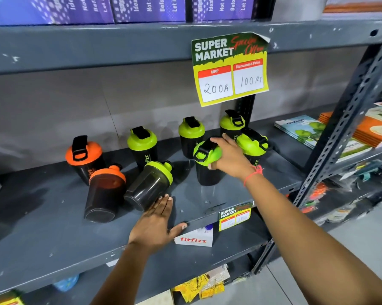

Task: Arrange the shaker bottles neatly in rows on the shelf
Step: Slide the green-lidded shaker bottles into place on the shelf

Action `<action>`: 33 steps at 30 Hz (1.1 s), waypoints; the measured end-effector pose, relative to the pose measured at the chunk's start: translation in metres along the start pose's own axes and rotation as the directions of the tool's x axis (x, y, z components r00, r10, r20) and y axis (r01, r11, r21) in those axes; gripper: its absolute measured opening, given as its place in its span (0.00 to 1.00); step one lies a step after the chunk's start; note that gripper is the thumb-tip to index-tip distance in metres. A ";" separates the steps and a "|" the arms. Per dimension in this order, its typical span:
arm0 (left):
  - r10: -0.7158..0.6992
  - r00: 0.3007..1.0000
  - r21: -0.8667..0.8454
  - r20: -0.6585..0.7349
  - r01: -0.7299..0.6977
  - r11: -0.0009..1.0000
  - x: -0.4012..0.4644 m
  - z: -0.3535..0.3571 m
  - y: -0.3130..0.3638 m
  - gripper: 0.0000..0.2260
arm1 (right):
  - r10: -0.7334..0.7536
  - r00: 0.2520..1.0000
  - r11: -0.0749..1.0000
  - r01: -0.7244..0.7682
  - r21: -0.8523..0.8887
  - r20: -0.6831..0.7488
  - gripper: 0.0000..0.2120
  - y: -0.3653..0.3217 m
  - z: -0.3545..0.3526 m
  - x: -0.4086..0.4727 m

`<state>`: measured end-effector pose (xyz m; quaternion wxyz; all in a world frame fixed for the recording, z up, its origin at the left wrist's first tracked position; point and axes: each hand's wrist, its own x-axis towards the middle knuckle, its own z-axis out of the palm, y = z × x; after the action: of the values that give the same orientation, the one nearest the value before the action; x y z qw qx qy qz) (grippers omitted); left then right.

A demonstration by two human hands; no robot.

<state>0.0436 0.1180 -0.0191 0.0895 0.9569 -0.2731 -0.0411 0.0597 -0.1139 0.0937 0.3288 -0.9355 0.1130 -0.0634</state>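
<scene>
The right hand (229, 158) reaches forward with the arm extended across the shelf and closes its fingers over the lime-green lid of an upright black plastic shaker bottle (205, 166), thumb at the lid's near side and fingertips over the far side; a thin red thread bracelet (252, 175) circles the wrist. The left hand (157, 221) lies lower and nearer, palm down with the fingers spread flat and holding nothing, its fingertips touching the base of a smoky translucent shaker bottle with a green lid (150, 184) that lies on its side, and its thumb stretched along the shelf's front edge. Just left of that one lies a toppled orange-lidded shaker bottle (104, 193), base toward the camera, and behind it stands an upright black shaker with an orange lid (84, 158). Four more green-lidded black shakers stand farther back: one at centre (142, 148), one behind the held bottle (191, 136), one near the rear upright (232, 124), and one just right of the right hand (252, 147). All rest on a scuffed dark grey metal shelf (53, 238) with a grey wall behind. A yellow and green supermarket price card (230, 69) hangs from the shelf above, and a smaller similar tag (235, 217) is fixed to the front edge. Purple boxes (148, 8) fill the top shelf, and stacked booklets (300, 129) lie to the right.
</scene>
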 end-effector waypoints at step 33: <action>0.008 0.997 -0.001 -0.077 -0.009 1.000 0.001 0.001 0.000 0.54 | -0.003 0.858 0.738 0.349 -0.578 0.514 0.40 -0.052 -0.045 0.033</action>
<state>0.0437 0.1173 -0.0205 0.1007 0.9566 -0.2735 -0.0039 0.0920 -0.1102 0.1626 -0.0090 -0.9820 -0.0494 0.1820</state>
